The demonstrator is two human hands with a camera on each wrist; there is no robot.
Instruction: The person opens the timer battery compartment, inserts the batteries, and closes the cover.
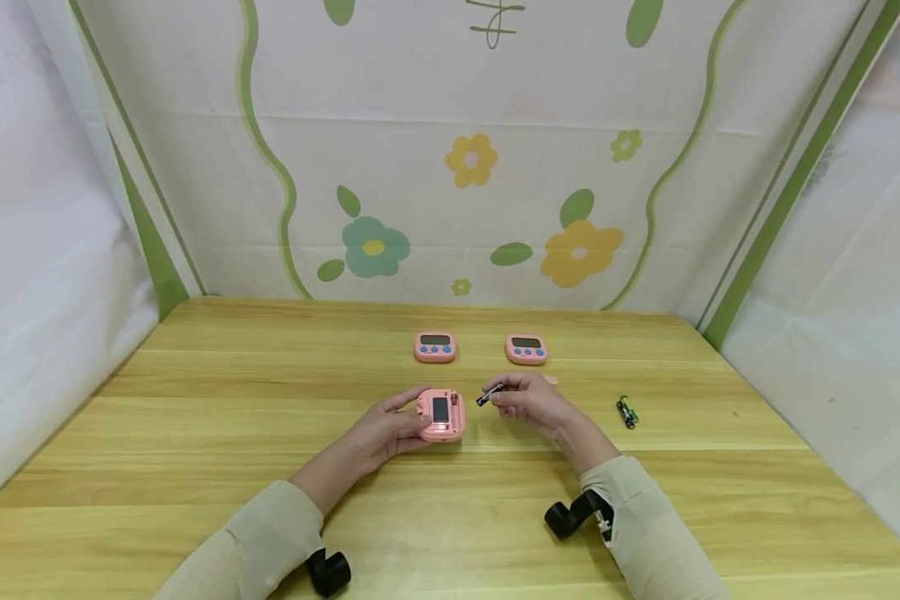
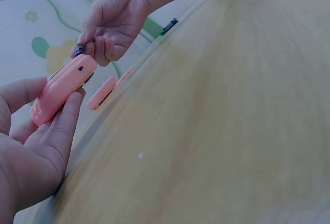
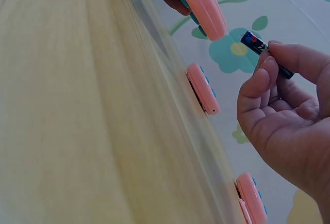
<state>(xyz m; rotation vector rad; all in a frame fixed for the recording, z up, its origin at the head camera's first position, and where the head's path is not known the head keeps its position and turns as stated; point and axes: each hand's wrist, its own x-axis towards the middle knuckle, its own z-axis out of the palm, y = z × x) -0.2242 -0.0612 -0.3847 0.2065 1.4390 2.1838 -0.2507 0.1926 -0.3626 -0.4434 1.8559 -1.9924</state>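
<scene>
My left hand [image 1: 390, 432] grips a pink digital timer [image 1: 456, 427] just above the table, its back turned up and the battery slot uncovered. Blue buttons show on its underside in the right wrist view. Between thumb and fingers, my right hand [image 1: 534, 403] pinches a small dark battery [image 3: 253, 42], held a little to the right of the timer and apart from it in the head view. A small pink piece, probably the battery cover [image 1: 551, 380], lies partly hidden behind the right hand.
Two more pink timers, one on the left [image 1: 435, 347] and one on the right [image 1: 527, 350], lie face up farther back. Several batteries [image 1: 627, 413], dark and green, lie together on the wooden table [image 1: 195, 400] at right. A flowered curtain [image 1: 450, 100] hangs behind.
</scene>
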